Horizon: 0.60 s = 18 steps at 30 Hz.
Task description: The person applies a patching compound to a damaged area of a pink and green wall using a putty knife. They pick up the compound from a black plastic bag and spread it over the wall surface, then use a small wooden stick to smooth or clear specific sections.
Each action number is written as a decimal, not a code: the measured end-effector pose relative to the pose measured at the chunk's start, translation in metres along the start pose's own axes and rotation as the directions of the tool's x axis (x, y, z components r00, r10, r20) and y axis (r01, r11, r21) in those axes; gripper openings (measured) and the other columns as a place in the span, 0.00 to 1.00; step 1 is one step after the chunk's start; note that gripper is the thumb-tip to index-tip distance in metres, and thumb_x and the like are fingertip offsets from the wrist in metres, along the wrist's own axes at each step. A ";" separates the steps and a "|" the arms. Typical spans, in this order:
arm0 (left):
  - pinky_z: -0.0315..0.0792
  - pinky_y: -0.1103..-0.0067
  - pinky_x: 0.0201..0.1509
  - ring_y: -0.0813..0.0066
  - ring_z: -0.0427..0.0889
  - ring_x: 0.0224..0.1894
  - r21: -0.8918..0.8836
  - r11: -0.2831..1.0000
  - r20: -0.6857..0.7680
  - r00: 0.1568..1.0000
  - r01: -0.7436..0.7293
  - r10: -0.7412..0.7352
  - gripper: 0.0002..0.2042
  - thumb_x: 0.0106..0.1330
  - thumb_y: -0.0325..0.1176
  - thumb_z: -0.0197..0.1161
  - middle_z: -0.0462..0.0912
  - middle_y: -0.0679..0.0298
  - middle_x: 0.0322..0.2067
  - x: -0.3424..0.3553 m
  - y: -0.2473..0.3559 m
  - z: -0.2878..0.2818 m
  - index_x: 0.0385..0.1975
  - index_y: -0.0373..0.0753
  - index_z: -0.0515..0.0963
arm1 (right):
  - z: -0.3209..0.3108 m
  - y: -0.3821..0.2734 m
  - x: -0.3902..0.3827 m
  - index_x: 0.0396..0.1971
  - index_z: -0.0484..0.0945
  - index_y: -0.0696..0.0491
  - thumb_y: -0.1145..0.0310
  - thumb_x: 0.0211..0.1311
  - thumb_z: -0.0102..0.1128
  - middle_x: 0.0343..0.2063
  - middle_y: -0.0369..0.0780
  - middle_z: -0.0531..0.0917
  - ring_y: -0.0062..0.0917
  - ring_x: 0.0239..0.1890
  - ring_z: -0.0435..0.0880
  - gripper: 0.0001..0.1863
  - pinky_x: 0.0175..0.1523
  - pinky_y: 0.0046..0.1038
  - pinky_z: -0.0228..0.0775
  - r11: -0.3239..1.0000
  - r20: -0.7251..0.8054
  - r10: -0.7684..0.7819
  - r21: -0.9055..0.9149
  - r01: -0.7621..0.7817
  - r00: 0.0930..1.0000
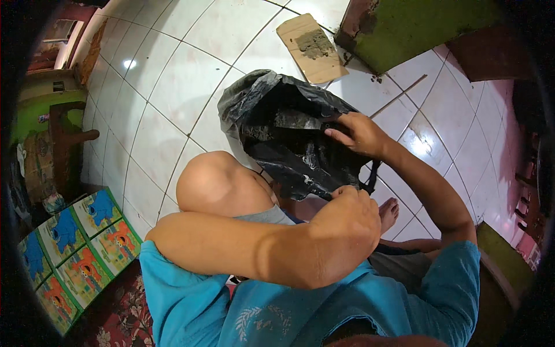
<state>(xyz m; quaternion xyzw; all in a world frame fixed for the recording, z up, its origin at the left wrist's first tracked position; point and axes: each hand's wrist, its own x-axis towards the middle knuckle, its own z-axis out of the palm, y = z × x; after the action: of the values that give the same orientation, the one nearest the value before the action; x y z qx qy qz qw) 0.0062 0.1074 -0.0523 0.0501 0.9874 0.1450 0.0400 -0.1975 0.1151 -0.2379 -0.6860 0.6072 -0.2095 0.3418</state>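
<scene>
A black plastic bag (295,159) gapes in front of me, its inside smeared with grey, cement-like residue. My left hand (350,214) is closed on the bag's near edge. Over the bag's right side, my right hand (361,136) has its thumb and fingers closed on the dark end of what looks like a scraper. The flat grey blade of this scraper (298,120) points left into the bag's mouth. The bag's depth is in shadow, and its exact contents are hidden.
Beyond the bag, a piece of cardboard (312,49) with a grey mortar patch lies on white floor tiles (167,75). A thin stick (399,95) lies to its right. Green furniture (416,34) stands at the far right; a colourful cartoon-printed mat (87,240) is at left.
</scene>
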 end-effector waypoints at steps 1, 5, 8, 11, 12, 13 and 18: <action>0.64 0.73 0.37 0.68 0.74 0.35 0.001 1.000 0.002 1.000 -0.006 0.006 0.13 0.60 0.42 0.62 0.75 0.62 0.27 0.001 0.000 -0.001 0.28 0.36 0.81 | -0.008 -0.006 -0.004 0.47 0.81 0.57 0.57 0.71 0.62 0.35 0.51 0.84 0.48 0.42 0.84 0.18 0.50 0.44 0.77 1.000 -0.005 0.003 0.001 -0.003 1.000; 0.66 0.72 0.39 0.65 0.75 0.37 -0.186 0.982 0.001 1.000 -0.024 0.024 0.15 0.61 0.44 0.64 0.75 0.60 0.29 0.004 -0.002 -0.004 0.30 0.36 0.80 | -0.049 -0.021 -0.027 0.54 0.79 0.54 0.60 0.71 0.64 0.45 0.48 0.86 0.42 0.50 0.86 0.18 0.56 0.40 0.77 0.961 0.014 -0.102 0.261 0.095 0.995; 0.68 0.71 0.41 0.62 0.76 0.37 -0.288 0.957 0.027 0.998 -0.046 0.057 0.16 0.63 0.45 0.65 0.76 0.59 0.31 0.009 -0.010 -0.007 0.32 0.36 0.79 | -0.104 -0.048 -0.050 0.54 0.79 0.53 0.60 0.70 0.67 0.47 0.45 0.86 0.34 0.50 0.87 0.18 0.56 0.37 0.79 0.943 0.106 0.013 0.330 -0.047 0.994; 0.70 0.69 0.43 0.61 0.77 0.39 -0.285 0.957 0.095 0.992 -0.055 0.086 0.17 0.67 0.47 0.64 0.77 0.58 0.32 0.018 -0.013 -0.017 0.32 0.36 0.78 | -0.149 -0.040 -0.087 0.55 0.78 0.53 0.63 0.68 0.69 0.44 0.44 0.87 0.30 0.48 0.88 0.19 0.53 0.35 0.81 0.950 -0.079 -0.011 0.312 0.035 0.997; 0.71 0.69 0.43 0.61 0.78 0.40 -0.301 0.953 0.106 0.992 -0.040 0.075 0.17 0.67 0.46 0.64 0.77 0.58 0.32 0.020 -0.014 -0.016 0.32 0.36 0.78 | -0.165 -0.035 -0.101 0.56 0.77 0.54 0.64 0.68 0.70 0.42 0.44 0.88 0.28 0.47 0.88 0.20 0.50 0.33 0.82 0.964 -0.076 0.059 0.263 -0.037 0.995; 0.72 0.68 0.44 0.60 0.78 0.40 -0.318 0.948 0.117 0.991 -0.021 0.061 0.17 0.68 0.46 0.64 0.77 0.57 0.33 0.022 -0.014 -0.017 0.32 0.36 0.78 | -0.177 -0.027 -0.112 0.55 0.77 0.56 0.63 0.69 0.69 0.40 0.43 0.88 0.26 0.45 0.88 0.20 0.50 0.32 0.81 0.967 -0.148 0.043 0.256 -0.004 0.988; 0.74 0.67 0.45 0.58 0.79 0.40 -0.264 0.964 0.211 0.974 -0.030 0.088 0.18 0.69 0.47 0.63 0.78 0.56 0.33 0.033 -0.011 -0.021 0.33 0.35 0.79 | -0.227 0.001 -0.164 0.58 0.79 0.54 0.57 0.73 0.64 0.37 0.37 0.86 0.18 0.38 0.83 0.21 0.41 0.24 0.77 0.952 -0.403 0.271 0.248 -0.181 0.874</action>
<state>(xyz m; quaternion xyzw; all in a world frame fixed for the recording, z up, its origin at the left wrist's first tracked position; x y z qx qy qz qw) -0.0291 0.0951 -0.0376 0.0896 0.9475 0.2672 0.1511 -0.3859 0.2266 -0.0635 -0.5078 0.7195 -0.3754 0.2891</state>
